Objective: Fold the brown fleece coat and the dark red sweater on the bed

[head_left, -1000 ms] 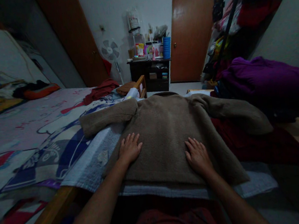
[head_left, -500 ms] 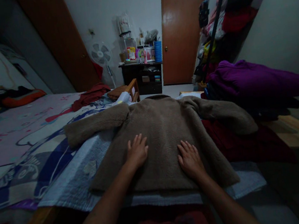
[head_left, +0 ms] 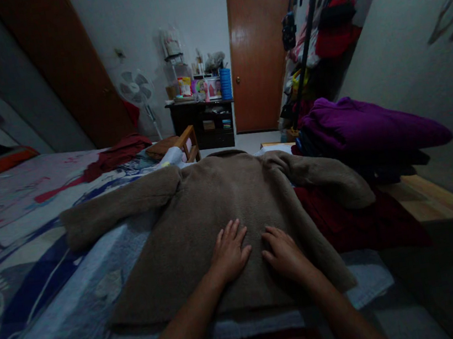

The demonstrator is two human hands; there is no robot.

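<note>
Coat (head_left: 230, 197) flat on the blue cloth (head_left: 81, 305)
It runs away from you, collar (head_left: 226, 152) far, sleeves (head_left: 123, 205) sideways; your left hand (head_left: 230, 253) and right hand (head_left: 284, 253) rest on it, holding nothing.

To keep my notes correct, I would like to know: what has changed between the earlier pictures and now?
The left hand moved right across the coat, nearer the right hand. The view turned right. Nothing was grasped or released. The coat lies spread as before.

Head-worn view, facing forward, tilted down — near; over the brown coat (head_left: 178, 248)
</note>
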